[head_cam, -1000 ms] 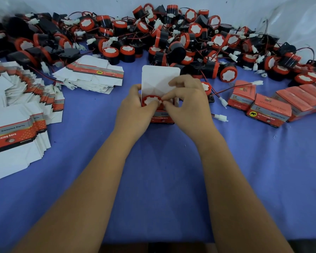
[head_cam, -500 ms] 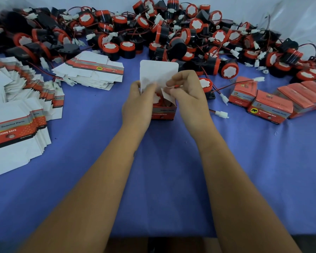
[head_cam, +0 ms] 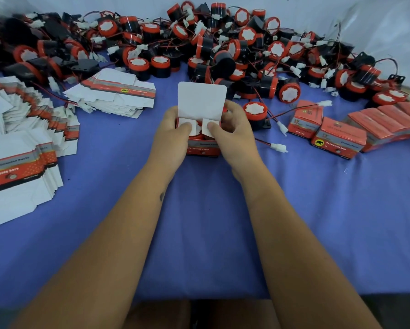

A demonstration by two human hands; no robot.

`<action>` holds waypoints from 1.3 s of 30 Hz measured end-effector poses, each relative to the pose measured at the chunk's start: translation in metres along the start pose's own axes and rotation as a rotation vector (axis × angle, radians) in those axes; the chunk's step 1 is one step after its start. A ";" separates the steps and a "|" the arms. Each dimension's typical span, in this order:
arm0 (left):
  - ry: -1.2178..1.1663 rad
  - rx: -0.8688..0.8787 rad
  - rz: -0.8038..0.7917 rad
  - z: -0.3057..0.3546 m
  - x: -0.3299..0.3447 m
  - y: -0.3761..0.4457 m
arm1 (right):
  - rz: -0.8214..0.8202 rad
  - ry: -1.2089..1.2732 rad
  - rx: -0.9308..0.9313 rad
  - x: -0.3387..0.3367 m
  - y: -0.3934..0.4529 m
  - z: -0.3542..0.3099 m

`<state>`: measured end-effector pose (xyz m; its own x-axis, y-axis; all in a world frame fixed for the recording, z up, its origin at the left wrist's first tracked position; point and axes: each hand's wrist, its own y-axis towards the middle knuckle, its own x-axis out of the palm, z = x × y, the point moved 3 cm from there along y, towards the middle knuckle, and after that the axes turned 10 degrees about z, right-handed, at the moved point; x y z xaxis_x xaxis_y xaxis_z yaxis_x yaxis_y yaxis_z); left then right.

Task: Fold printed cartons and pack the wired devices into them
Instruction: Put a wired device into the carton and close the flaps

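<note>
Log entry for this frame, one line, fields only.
stage: closing carton | left hand: thumb presses left side flap | right hand: thumb presses right side flap | lid flap: upright, open

One head-worn view — looking forward and down, close over the table [head_cam: 199,233].

- One open carton [head_cam: 202,148], its lid flap upright, held between two hands: left hand [head_cam: 169,136], right hand [head_cam: 235,136].
- Two white side flaps [head_cam: 208,125] folded inward.
- Two closed cartons [head_cam: 339,141] stand clear; more behind them, too overlapped to count.
- Two stacks of flat cartons [head_cam: 118,93].
- Wired devices [head_cam: 223,51]: dozens, heaped beyond counting.
</note>
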<state>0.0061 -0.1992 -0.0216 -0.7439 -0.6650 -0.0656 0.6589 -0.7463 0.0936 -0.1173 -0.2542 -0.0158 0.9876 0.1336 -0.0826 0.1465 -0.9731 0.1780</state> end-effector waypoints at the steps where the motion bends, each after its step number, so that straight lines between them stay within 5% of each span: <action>1: 0.013 0.016 -0.002 -0.001 0.000 0.000 | -0.029 0.007 -0.029 0.000 0.000 0.000; 9: -0.057 0.198 0.122 0.002 -0.006 -0.005 | -0.052 0.049 -0.098 -0.001 -0.002 0.000; 16: -0.299 -0.101 0.018 0.003 -0.018 0.003 | 0.018 0.192 0.092 -0.008 -0.006 -0.004; 18: -0.155 -0.051 0.009 0.002 -0.017 0.001 | 0.015 0.170 0.107 -0.009 -0.007 -0.002; 22: 0.185 0.290 -0.005 0.004 -0.011 -0.005 | -0.055 -0.157 -0.170 -0.003 -0.007 -0.003; 25: 0.183 0.295 0.033 0.002 -0.013 -0.004 | -0.068 -0.188 -0.187 -0.004 -0.006 0.000; 29: -0.104 0.008 -0.155 0.003 -0.019 -0.004 | -0.222 -0.205 -0.117 -0.009 -0.008 0.002; 39: 0.059 0.160 -0.321 0.001 -0.028 0.000 | -0.234 -0.278 -0.222 -0.010 -0.009 -0.001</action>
<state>0.0268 -0.1805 -0.0190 -0.8996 -0.4009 -0.1732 0.3633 -0.9071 0.2125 -0.1290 -0.2465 -0.0161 0.8777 0.2607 -0.4020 0.4038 -0.8542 0.3276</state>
